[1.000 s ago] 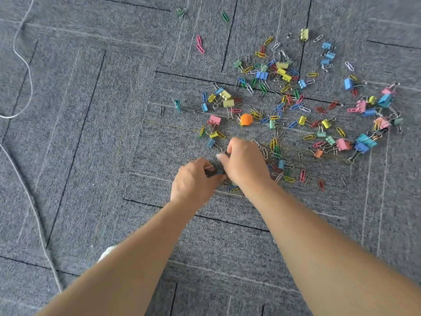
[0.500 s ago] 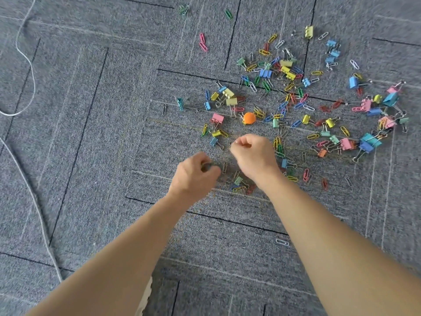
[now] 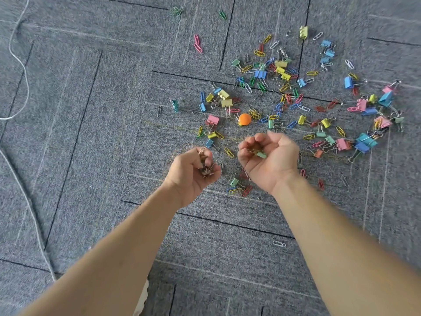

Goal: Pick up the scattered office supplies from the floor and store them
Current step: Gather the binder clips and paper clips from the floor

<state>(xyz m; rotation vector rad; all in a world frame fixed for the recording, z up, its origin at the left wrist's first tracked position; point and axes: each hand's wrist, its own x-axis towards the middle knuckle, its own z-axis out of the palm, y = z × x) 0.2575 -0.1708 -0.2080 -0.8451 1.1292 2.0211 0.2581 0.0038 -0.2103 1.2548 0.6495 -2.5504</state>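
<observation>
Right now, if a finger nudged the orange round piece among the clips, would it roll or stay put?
Probably rolls: the orange round piece looks ball-like. The carpet and paper clips beside it would likely stop it quickly.

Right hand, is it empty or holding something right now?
Holding. The right hand is palm up, fingers curled round several clips, with a green binder clip showing among them.

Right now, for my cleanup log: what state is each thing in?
Left hand: curled round a bunch of clips.
Right hand: cupped, holding a green binder clip and others.
Floor clips: scattered on the carpet, not yet collected.
Orange piece: lying among the floor clips.
White paperclip: lying alone, apart from the rest.
Cord: loose on the carpet.
</observation>
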